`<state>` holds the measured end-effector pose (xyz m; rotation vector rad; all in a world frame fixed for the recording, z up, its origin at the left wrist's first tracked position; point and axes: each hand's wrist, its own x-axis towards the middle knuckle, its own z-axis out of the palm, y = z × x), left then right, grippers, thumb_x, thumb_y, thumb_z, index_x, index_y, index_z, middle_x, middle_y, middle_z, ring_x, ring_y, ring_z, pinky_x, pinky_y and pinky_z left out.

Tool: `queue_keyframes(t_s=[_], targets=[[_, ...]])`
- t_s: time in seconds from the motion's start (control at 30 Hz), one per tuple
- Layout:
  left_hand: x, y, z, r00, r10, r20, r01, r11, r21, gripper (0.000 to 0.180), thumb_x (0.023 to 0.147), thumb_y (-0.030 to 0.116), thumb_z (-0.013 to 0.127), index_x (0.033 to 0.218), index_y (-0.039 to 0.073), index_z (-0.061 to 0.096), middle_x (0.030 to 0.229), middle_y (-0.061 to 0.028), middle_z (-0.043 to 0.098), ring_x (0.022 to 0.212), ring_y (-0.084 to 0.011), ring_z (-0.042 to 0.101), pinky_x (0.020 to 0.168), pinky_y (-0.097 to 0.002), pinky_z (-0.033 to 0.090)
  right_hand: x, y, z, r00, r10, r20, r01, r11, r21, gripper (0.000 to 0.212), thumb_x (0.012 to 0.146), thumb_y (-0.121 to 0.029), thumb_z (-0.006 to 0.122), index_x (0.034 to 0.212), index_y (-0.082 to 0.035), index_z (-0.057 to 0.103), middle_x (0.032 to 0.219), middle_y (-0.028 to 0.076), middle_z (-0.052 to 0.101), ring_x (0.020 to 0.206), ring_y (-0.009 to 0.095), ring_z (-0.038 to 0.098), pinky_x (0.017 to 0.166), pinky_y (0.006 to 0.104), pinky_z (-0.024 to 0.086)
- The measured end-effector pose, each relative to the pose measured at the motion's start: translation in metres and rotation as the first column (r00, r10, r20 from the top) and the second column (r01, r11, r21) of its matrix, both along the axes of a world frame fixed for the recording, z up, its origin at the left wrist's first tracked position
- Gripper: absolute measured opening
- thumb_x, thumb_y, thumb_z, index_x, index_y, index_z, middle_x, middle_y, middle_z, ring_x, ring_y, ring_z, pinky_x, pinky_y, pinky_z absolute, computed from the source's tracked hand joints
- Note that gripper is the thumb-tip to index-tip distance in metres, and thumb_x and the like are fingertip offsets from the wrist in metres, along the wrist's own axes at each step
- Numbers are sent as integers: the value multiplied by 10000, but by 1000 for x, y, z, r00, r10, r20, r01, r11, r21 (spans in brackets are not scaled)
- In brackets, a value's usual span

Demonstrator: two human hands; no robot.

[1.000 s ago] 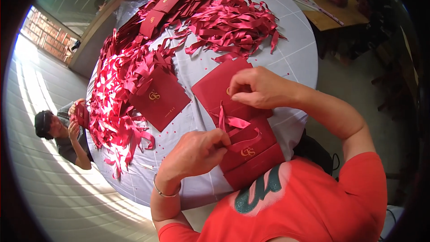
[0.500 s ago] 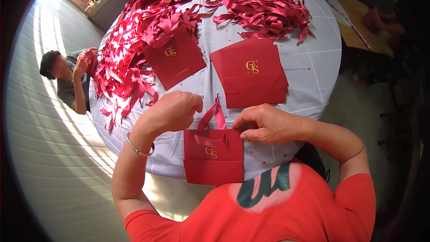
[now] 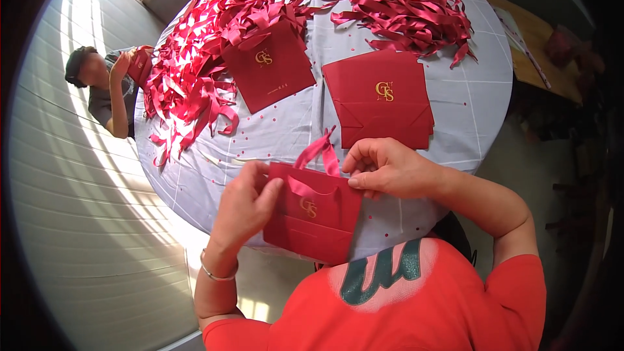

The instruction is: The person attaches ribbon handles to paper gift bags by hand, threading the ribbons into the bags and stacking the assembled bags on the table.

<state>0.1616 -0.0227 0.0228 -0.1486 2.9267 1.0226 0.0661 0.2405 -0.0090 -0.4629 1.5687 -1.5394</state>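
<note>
- My left hand grips the upper left corner of a red paper bag, thumb across its front.
- My right hand pinches the same bag's upper right corner between thumb and fingers.
- The bag is at the near edge of the table, slightly tilted, close to my red shirt — its pink ribbon handle rises above the top (another strand crosses the front).
- Just beyond my right hand lies a stack of red bags.
- Farther left, more red bags lie against a heap of pink ribbons.
- A co-worker sits at the far left.
</note>
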Motion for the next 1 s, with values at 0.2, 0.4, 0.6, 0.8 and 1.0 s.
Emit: queue_keyframes(t_s=[0.2,0.4,0.6,0.8,1.0], targets=[[-34,-27,39,960,-181,-212,182,983,-15,245,850,123,734,1040,-23,684,819,-126,679,752,-204,669,699,-324,532,37,-14,16,999,-15,40,19,994,-112,175,948,-53,630,1101,-15,554,921,52,634,805,110,661,690,258,563],[-54,-32,12,972,-236,18,225,898,-379,357,820,128,709,1127,-41,640,1032,-213,657,982,-387,638,865,-427,504,37,9,-4,754,107,-648,-50,993,105,116,854,-42,675,957,11,665,848,131,662,796,203,669,702,300,526],[-21,-7,-6,952,-171,-255,117,970,-215,353,902,102,640,1224,-35,591,1217,-262,618,1126,-398,616,965,-425,483,9,14,-9,453,-106,-885,174,984,-28,124,826,-12,715,943,-6,671,915,110,639,741,223,665,636,304,534],[1,-5,-38,970,-54,-238,10,984,-180,472,939,56,513,1364,-127,418,1352,-333,498,1302,-452,460,1120,-463,342,-6,-21,-15,114,-57,-992,181,983,-36,183,778,-77,732,956,-54,694,942,84,628,804,237,663,638,347,546],[10,-5,-60,959,-126,-252,45,952,-303,556,915,33,497,1423,-137,349,1474,-343,368,1424,-444,319,1198,-496,200,-18,-24,-17,-89,186,-978,224,961,162,162,781,-104,669,930,-51,706,861,80,561,793,227,620,636,346,533]])
